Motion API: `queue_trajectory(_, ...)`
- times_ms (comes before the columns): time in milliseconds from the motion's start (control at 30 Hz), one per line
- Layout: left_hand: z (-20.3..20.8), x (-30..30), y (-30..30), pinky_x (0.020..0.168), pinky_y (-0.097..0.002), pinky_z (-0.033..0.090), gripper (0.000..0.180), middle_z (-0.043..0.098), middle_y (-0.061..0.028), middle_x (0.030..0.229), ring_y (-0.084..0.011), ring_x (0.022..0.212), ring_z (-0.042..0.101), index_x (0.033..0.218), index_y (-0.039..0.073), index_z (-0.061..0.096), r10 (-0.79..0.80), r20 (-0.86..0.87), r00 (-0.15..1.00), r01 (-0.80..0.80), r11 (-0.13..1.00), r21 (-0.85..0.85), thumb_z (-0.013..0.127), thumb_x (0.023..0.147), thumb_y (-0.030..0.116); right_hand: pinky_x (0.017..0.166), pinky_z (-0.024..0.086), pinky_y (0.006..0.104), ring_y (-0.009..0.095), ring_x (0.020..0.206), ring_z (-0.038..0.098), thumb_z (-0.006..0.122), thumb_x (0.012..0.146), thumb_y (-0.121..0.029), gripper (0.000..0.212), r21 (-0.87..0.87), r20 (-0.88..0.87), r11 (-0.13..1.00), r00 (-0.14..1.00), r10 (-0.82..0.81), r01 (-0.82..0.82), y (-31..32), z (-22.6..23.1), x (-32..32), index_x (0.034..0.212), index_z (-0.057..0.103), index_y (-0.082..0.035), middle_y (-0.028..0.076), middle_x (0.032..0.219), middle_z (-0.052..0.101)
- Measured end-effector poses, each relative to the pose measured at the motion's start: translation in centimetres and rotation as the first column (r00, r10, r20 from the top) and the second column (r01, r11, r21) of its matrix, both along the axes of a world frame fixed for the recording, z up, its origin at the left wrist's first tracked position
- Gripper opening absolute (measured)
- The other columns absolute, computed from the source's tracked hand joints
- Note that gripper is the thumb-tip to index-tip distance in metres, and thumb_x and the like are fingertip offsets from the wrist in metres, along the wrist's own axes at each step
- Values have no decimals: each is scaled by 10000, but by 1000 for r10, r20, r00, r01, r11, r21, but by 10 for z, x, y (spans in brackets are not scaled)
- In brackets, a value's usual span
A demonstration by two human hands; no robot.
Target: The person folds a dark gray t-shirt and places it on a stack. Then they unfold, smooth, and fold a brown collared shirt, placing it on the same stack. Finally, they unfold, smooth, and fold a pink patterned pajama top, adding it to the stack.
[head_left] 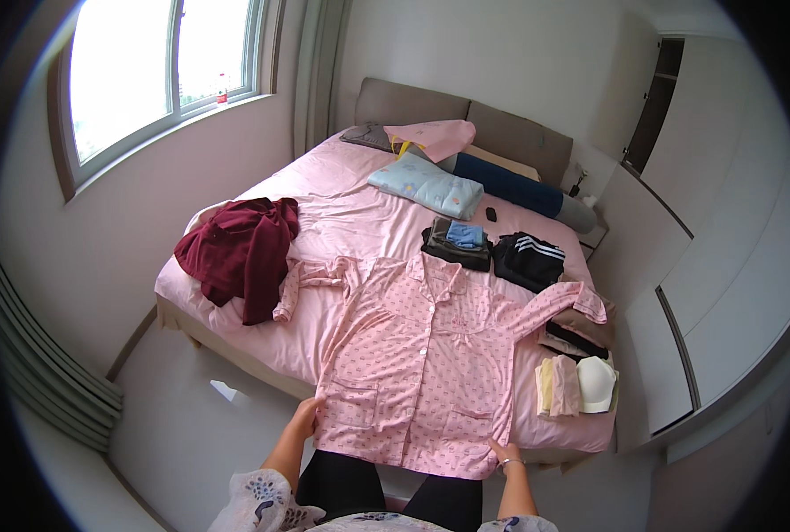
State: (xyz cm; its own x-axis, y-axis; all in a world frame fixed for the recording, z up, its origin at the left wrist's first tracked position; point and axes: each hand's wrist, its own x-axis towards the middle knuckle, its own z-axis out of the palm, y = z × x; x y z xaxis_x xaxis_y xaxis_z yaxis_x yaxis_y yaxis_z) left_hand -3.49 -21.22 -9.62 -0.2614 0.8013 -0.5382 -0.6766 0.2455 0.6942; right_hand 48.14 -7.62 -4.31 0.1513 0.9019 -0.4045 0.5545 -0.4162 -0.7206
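A pink patterned pajama shirt (pixel 386 355) is spread front side up over the near end of the bed, buttons down its middle and sleeves out to both sides. Its lower hem hangs past the mattress edge toward my legs. My left hand (pixel 308 415) is closed on the shirt's left side edge, near the hem. At the lower right corner, my right hand (pixel 505 453) grips the other side edge. The shirt's right sleeve lies partly over a stack of folded brown and dark clothes (pixel 583 330). The fingertips of both hands are partly hidden by the cloth.
A crumpled maroon garment (pixel 240 253) lies left on the bed (pixel 319 191). Folded dark clothes (pixel 455 248), black striped clothes (pixel 529 260) and a white bra (pixel 597 385) sit along the right. Farther back are a light blue quilt (pixel 426 184) and a long blue bolster (pixel 512 189).
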Motion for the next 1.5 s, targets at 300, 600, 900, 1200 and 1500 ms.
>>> queue_trajectory(300,33,-14,-12,570,-260,486,152,631,-37,776,-111,607,579,925,6,614,-30,-199,980,33,999,9,582,841,129,657,475,302,149,705,576,646,786,-109,194,104,-289,988,954,-79,114,-15,-19,43,925,615,22,68,818,633)
queue_trajectory(600,63,-18,7,555,-209,405,156,587,19,704,-62,612,501,821,17,623,1,-555,832,2,1000,4,634,798,170,702,495,305,223,724,609,535,750,-6,206,676,77,736,989,-130,44,27,23,-34,948,586,13,146,829,618)
queue_trajectory(900,75,-56,53,558,-232,425,149,566,-11,694,-87,610,522,895,12,608,268,-738,619,-313,946,82,625,783,108,804,465,331,258,889,587,572,748,-45,197,705,261,551,886,382,-445,110,47,-222,940,594,-7,135,952,608)
queue_trajectory(1200,110,-139,117,675,-378,479,219,540,-71,885,-249,785,588,889,94,606,111,-993,-25,-431,895,111,680,725,219,922,382,389,308,1029,515,601,718,-106,254,695,404,517,867,293,-499,118,-5,-278,960,588,-29,149,1075,560)
queue_trajectory(1500,146,-184,125,655,-253,409,73,533,-68,845,-157,737,501,774,18,504,662,-746,68,-261,734,628,557,723,11,960,340,408,328,1094,466,569,744,-110,284,656,416,559,861,293,-507,109,12,-287,1019,558,-36,159,1118,528)
